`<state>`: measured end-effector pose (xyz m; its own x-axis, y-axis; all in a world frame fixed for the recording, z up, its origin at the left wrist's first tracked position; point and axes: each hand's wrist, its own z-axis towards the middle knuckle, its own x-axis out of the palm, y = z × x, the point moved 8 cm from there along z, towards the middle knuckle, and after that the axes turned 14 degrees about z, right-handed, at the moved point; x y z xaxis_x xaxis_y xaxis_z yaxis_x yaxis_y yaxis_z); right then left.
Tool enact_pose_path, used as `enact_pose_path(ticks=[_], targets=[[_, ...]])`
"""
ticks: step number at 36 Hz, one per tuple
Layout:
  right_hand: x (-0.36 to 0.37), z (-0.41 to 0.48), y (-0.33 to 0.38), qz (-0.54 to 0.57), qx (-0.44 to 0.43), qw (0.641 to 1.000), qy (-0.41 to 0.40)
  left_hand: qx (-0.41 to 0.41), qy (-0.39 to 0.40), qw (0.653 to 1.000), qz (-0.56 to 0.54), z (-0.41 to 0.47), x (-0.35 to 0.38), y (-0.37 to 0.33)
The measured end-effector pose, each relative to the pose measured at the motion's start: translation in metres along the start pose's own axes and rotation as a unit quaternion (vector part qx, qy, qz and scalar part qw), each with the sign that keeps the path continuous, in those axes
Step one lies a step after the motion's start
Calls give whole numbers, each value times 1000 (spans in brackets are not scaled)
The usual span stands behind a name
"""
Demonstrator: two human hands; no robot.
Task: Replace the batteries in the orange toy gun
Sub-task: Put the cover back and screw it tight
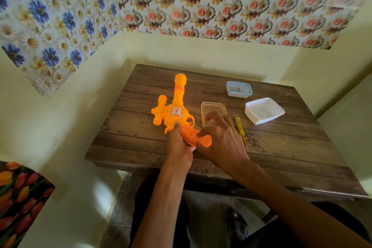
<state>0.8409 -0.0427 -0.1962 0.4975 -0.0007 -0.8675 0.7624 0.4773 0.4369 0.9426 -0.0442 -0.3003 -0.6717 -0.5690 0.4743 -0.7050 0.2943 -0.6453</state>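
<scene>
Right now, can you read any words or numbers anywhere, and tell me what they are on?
Sticker on the orange toy gun: something is printed on it, but it is too blurred to read.
Small white tag on the flowered wallpaper: faint marks, too small to read.
Yellow screwdriver: no writing shows.
So there is no text here that can be quoted.

Both bare forearms reach in from the near side and meet at the centre. The left hand (179, 147) curls round the grip of the orange toy gun (177, 111), thumb pointing far. The right hand (222, 141) lies knuckles up with fingers bent, its thumb pressed on the same grip.
</scene>
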Motion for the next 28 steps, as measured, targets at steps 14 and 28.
enact_pose_path(ticks=[14,28], targets=[[12,14,-32,204,95,970,92,10,-10,999,38,6,-7,-1],[-60,-40,-182,195,329,916,-122,-9,-17,1000,11,6,1,9]])
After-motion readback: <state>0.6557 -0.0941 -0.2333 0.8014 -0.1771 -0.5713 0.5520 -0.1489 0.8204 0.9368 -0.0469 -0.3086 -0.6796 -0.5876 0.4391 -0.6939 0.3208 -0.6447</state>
